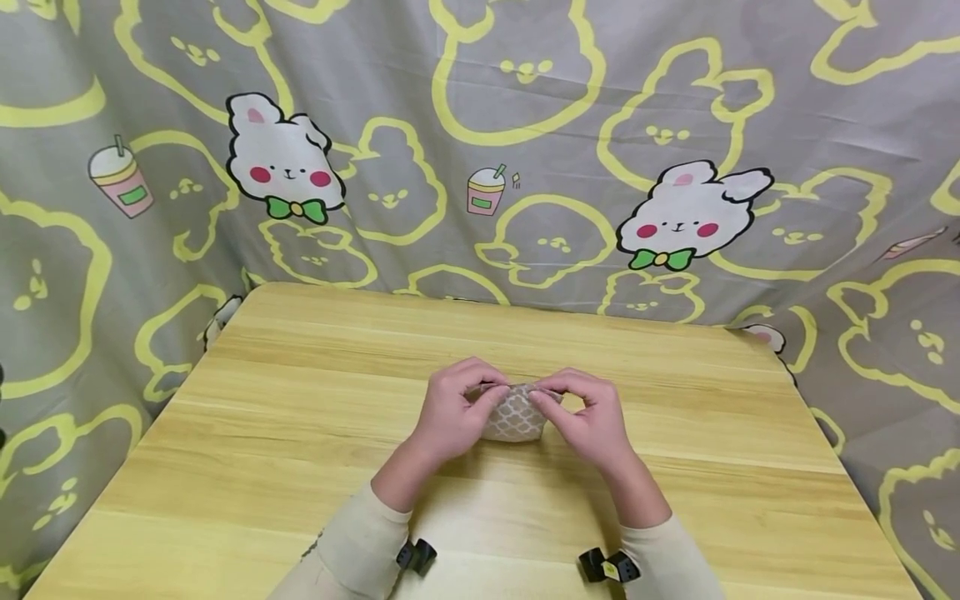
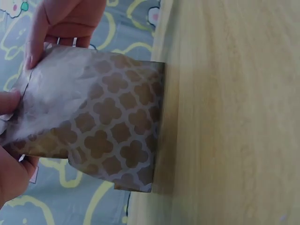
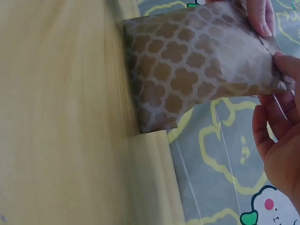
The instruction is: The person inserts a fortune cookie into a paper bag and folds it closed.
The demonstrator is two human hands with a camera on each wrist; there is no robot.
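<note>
A small brown paper bag point(image 1: 514, 419) with a white lattice pattern stands upright on the table, its top edge between both hands. My left hand point(image 1: 454, 410) pinches the left part of that edge between thumb and fingers. On the other side, my right hand point(image 1: 594, 415) pinches the right part the same way. The left wrist view shows the paper bag point(image 2: 110, 122) with its base at the tabletop and creases near the top. In the right wrist view, the top of the bag point(image 3: 241, 51) looks folded or pressed flat under the thumbs. The bag's inside is hidden.
The wooden table point(image 1: 300, 433) spreads out on all sides of the bag. A grey curtain point(image 1: 390, 83) with yellow outlines and rabbit pictures hangs behind the far edge and along both sides. Small black wrist cameras point(image 1: 416, 556) sit at the sleeves.
</note>
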